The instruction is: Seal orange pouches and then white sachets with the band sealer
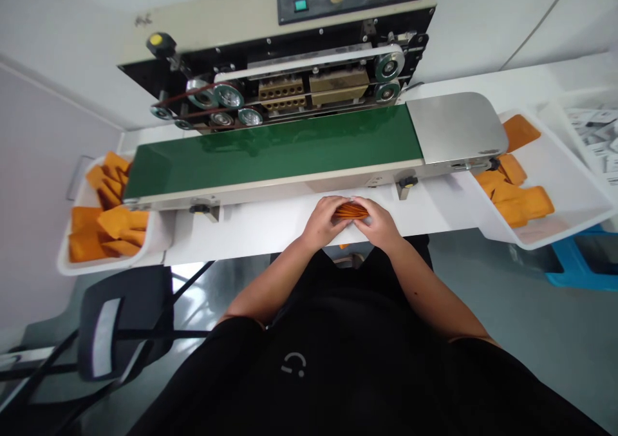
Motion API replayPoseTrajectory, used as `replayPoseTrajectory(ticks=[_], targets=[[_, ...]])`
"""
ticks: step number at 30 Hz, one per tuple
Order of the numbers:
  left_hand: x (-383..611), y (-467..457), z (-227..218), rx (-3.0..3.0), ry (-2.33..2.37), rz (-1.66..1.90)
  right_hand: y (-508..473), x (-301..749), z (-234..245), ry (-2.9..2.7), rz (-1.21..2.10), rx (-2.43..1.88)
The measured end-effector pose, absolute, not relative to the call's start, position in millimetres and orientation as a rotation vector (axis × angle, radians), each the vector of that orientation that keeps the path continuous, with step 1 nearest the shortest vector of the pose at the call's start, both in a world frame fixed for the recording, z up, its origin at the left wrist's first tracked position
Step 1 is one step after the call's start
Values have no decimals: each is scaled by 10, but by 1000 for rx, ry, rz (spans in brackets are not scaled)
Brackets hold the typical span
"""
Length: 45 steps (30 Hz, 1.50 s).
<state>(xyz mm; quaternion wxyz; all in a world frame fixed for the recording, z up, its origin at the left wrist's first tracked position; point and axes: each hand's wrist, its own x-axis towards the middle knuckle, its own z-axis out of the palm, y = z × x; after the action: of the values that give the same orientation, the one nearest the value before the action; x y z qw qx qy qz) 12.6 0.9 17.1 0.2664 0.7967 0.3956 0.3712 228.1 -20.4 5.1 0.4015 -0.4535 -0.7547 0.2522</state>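
Between left hand (324, 222) and right hand (378, 223), both gripping: orange stack (351, 212), thin, many-layered edges.

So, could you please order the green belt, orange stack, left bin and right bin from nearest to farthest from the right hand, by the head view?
1. Orange stack: touching the right hand
2. Green belt: ahead of it
3. Right bin: off to the right
4. Left bin: far left

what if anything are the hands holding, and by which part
A stack of orange pieces, by its two ends: the left hand at one, the right hand at the other.
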Motion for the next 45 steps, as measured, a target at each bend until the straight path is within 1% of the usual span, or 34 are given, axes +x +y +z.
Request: replayPoseTrajectory(ticks=[3,7,14,19,27,31,36,40,45], targets=[[118,-7,161,2174,1019,1010,-235,2305,14,-1880,619,-1118],[134,-4,149,2088,1061,1002,-210,2304,11,-1895,700,-1132],[114,-43,155,2028,1051,1030,-270,2329,30,-1820,617,-1121],[144,-11,138,2030,1079,1009,-215,2311,59,-1798,713,-1151],[107,-64,125,1949,1024,1049,-266,2323,52,-1788,674,-1166],[105,-72,154,1968,954,1071,-291,2360,60,-1718,770,-1093],[150,-22,167,2092,917,982,-180,2310,105,-1835,867,-1113],[130,-35,119,2065,918,971,-193,2296,82,-1830,820,-1162],[112,-59,61,2051,877,1017,-259,2349,15,-1788,754,-1083]])
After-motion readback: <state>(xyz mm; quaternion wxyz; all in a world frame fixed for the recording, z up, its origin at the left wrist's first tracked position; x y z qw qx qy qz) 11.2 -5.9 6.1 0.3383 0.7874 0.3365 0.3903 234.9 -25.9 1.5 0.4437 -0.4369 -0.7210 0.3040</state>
